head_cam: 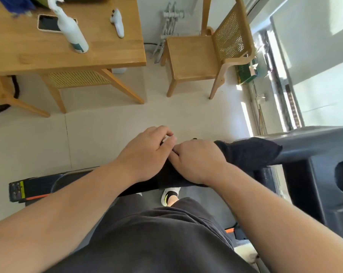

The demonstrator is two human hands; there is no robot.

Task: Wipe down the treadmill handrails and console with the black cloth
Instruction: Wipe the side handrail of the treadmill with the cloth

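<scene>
1. While you stand over the handrail (141,187), your right hand (198,160) curls round the black cloth (249,152) draped on it.
2. Your left hand (147,152), touching the right, pinches the cloth's near end.

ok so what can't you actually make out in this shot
Head view only.
Black treadmill handrail: mostly covered by the left hand, the right hand and the black cloth.
Grey plastic console: cut off by the right edge.
Yellow-and-black label, low left: print too small to read.
Dark-screened phone: partly hidden by the white spray bottle.
Blue object, top left: cut by the frame edge, unidentifiable.
</scene>
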